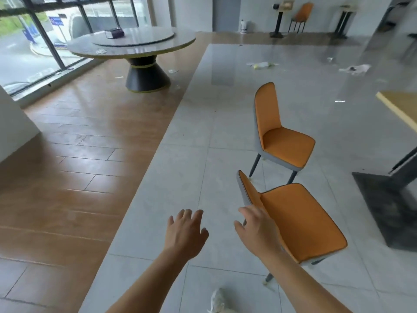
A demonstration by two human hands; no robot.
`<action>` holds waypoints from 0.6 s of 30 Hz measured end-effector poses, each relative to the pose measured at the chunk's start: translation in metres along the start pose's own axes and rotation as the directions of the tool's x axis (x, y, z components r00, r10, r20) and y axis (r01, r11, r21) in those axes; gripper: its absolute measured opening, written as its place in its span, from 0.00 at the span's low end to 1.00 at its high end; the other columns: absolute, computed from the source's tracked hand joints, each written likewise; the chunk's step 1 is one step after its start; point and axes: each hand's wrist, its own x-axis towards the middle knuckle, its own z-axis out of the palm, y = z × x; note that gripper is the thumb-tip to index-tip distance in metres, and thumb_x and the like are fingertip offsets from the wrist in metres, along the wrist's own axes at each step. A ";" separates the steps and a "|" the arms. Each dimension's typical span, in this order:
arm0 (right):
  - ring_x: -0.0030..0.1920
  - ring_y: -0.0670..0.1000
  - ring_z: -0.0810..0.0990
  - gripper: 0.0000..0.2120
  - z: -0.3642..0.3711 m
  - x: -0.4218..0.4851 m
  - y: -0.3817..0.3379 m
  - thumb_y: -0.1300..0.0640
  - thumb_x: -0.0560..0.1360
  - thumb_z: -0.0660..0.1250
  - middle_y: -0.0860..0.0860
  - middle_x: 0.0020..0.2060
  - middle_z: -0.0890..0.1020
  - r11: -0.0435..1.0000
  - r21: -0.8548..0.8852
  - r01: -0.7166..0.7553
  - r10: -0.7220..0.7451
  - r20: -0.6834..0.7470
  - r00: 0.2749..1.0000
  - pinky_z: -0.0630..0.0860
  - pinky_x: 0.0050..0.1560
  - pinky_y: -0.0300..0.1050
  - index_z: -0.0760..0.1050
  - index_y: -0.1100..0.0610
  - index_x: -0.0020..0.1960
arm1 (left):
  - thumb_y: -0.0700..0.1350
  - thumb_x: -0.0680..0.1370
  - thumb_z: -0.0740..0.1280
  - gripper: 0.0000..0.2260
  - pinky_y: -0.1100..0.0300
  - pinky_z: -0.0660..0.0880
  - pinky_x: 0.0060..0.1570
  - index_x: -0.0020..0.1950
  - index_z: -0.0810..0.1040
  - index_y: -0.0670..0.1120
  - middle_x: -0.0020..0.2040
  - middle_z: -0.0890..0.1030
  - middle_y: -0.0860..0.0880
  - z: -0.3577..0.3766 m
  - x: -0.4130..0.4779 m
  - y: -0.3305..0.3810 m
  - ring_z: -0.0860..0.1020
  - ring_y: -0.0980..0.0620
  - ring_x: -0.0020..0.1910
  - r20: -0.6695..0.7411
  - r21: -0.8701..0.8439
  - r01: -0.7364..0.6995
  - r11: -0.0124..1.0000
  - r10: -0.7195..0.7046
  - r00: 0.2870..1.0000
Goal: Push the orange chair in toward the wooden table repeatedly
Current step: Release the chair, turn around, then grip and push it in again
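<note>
Seemingly the right hand (257, 231) touches the near orange chair (300, 220)

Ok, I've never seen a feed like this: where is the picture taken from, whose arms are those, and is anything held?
No machine: the one picture comes from a wide-angle camera on a person's head, looking forward and down. The bare arms are theirs. The left hand is open, holding nothing. The right hand, fingers spread, is at the backrest of the nearer orange chair; touching or not, I cannot tell. A second orange chair stands beyond. The wooden table shows at the right edge.
</note>
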 end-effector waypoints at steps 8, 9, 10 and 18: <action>0.52 0.49 0.77 0.16 0.031 0.050 0.044 0.41 0.78 0.63 0.44 0.53 0.81 0.958 0.025 -0.286 0.287 -0.107 0.952 0.80 0.46 0.45 0.77 0.49 0.59 | 0.57 0.80 0.58 0.24 0.47 0.62 0.70 0.76 0.63 0.53 0.68 0.73 0.50 -0.009 0.112 0.010 0.67 0.48 0.70 0.053 0.046 -0.240 0.970 0.238 0.970; 0.53 0.48 0.77 0.17 0.035 0.054 0.049 0.40 0.78 0.62 0.44 0.54 0.81 0.947 0.035 -0.319 0.321 -0.114 0.940 0.79 0.48 0.45 0.77 0.49 0.60 | 0.57 0.80 0.58 0.24 0.46 0.62 0.71 0.76 0.63 0.53 0.68 0.72 0.50 -0.010 0.125 0.013 0.67 0.48 0.70 0.052 0.051 -0.272 0.961 0.269 0.962; 0.54 0.47 0.77 0.18 0.037 0.059 0.054 0.39 0.79 0.60 0.44 0.56 0.80 0.937 0.035 -0.347 0.349 -0.111 0.931 0.79 0.49 0.44 0.77 0.48 0.61 | 0.57 0.81 0.57 0.24 0.47 0.61 0.71 0.76 0.62 0.53 0.69 0.72 0.50 -0.012 0.138 0.016 0.66 0.48 0.71 0.048 0.060 -0.300 0.952 0.298 0.954; 0.52 0.44 0.75 0.22 0.043 0.072 0.072 0.33 0.80 0.47 0.41 0.53 0.79 0.808 -0.018 -0.590 0.587 -0.075 0.806 0.76 0.50 0.39 0.75 0.43 0.55 | 0.57 0.82 0.57 0.23 0.45 0.63 0.72 0.76 0.62 0.52 0.71 0.72 0.49 -0.005 0.218 0.059 0.67 0.48 0.71 0.143 0.041 -0.551 0.833 0.541 0.829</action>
